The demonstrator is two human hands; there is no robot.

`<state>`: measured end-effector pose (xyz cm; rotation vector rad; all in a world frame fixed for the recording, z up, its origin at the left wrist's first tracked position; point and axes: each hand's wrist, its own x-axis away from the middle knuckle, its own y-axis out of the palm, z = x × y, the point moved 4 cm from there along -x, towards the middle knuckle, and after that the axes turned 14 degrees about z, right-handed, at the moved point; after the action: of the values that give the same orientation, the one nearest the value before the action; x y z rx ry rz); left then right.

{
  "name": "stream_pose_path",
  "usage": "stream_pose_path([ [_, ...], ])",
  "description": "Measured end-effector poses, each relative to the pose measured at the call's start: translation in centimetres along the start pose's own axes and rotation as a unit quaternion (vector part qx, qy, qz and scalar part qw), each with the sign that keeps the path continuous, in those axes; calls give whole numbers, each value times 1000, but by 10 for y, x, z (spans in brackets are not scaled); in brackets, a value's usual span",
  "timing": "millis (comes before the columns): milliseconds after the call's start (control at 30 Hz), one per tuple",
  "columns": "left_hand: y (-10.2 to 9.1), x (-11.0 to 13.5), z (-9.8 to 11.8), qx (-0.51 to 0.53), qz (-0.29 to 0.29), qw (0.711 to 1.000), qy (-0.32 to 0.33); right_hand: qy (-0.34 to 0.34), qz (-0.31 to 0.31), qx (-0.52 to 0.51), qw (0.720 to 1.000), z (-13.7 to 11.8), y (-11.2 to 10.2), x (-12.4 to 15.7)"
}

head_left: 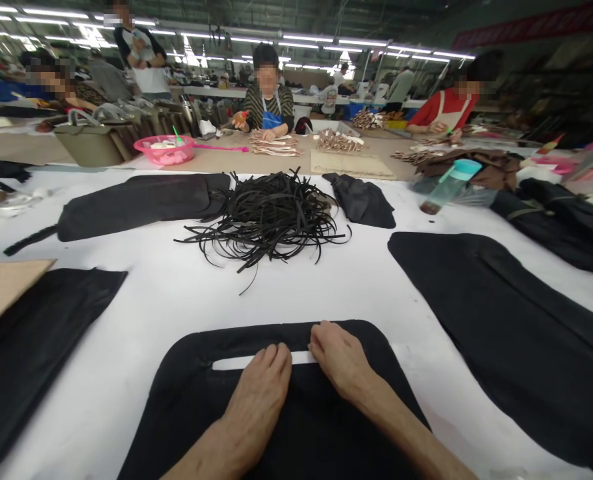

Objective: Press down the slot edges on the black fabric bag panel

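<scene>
A black fabric panel (191,380) with a long slot cut near its far edge lies flat on the white table (176,300) right in front of me. My left hand (259,393) rests on the panel with its fingers together, fingertips at the slot. My right hand (339,357) lies beside it, fingers flat and touching the slot's right half. Neither hand holds anything. Beyond the panel sits a tangled pile of black strips (269,217).
More black fabric pieces lie at the right (516,313), left (31,340) and far left (136,203). A brown board (1,287) is at the left edge. A teal-capped bottle (446,187) lies far right. Other people work at tables beyond, near a pink bowl (165,150).
</scene>
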<state>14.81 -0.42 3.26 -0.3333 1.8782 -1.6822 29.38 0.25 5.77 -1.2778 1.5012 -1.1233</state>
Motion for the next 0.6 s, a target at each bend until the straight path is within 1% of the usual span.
stream_pose_path([
  [100, 5, -4, -1, -15, -23, 1000, -2, -22, -11, -29, 999, 5, -2, -2],
  [200, 0, -7, -3, -13, -52, 998, -15, -44, -24, -58, 997, 11, -3, -5],
  [300, -7, -11, 0, -28, -63, 997, -23, -56, -32, -83, 994, 16, -3, -7],
  [433, -9, -12, 5, -68, -41, 996, -28, -72, -37, -121, 989, 21, -5, -6],
  [600, -1, -9, 6, -89, -4, 996, -14, -67, -26, -134, 988, 38, -7, -3],
])
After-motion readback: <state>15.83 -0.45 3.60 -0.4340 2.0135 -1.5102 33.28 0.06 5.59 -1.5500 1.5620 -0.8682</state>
